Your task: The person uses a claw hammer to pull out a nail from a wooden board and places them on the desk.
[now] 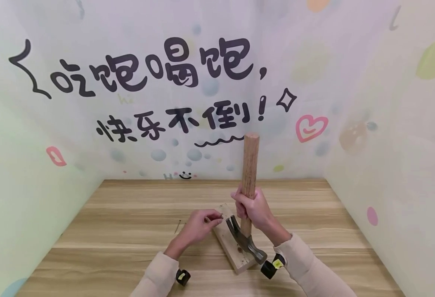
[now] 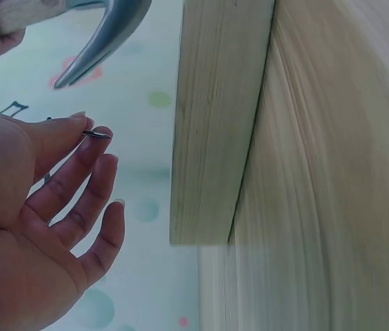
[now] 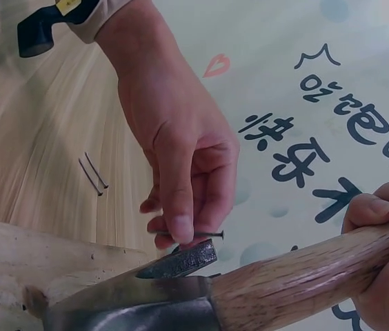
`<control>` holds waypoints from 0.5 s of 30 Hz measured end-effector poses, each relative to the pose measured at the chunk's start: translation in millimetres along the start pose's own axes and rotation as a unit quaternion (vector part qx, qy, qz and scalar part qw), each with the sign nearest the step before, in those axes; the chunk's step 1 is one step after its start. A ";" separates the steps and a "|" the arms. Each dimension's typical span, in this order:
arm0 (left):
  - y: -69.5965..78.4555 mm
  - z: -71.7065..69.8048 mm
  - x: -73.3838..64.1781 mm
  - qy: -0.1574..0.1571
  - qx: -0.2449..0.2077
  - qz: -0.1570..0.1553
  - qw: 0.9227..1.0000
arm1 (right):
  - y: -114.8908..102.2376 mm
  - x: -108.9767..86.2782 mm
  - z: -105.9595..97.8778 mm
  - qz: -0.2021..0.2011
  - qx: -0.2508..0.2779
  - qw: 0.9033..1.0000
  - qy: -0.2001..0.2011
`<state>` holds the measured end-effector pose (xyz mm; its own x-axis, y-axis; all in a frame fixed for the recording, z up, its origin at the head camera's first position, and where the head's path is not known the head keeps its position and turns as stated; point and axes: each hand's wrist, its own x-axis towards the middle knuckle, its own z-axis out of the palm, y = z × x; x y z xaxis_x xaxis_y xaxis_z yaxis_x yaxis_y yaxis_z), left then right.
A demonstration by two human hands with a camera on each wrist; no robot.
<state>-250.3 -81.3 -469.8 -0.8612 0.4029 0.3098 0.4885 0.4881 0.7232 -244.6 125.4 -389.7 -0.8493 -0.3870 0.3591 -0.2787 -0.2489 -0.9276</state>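
My left hand (image 1: 199, 225) pinches a dark nail (image 3: 210, 234) between thumb and index finger. In the left wrist view the nail's tip (image 2: 98, 134) pokes past the thumb, the other fingers loosely bent. My right hand (image 1: 255, 208) grips the wooden handle of a claw hammer (image 1: 250, 165), its handle pointing up and its metal head low over a wooden block (image 1: 228, 241). The hammer's claw points toward the left hand, close to the nail in the right wrist view. The block lies slanted on the table, partly hidden behind the hammer, with dark marks on its top.
Two loose nails (image 3: 91, 176) lie side by side on the wood-grain table (image 1: 128, 214), left of the block. Pale walls (image 1: 217, 156) with black writing and coloured spots enclose the table at the back and both sides.
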 end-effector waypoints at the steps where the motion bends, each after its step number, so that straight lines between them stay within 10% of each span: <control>1: -1.5 -1.7 -0.8 0.002 0.002 -0.005 1.000 | 0.7 -0.1 -0.5 0.000 -0.002 1.000 0.000; 15: -31.2 -42.6 -16.2 0.074 0.042 -0.083 0.993 | 8.6 -0.3 -3.1 -0.009 0.000 1.000 -0.013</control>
<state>-257.6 -136.0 -471.1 -0.9391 0.1967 0.2816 0.3424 0.6037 0.7199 -248.2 126.1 -398.1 -0.8328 -0.4049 0.3776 -0.2936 -0.2553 -0.9212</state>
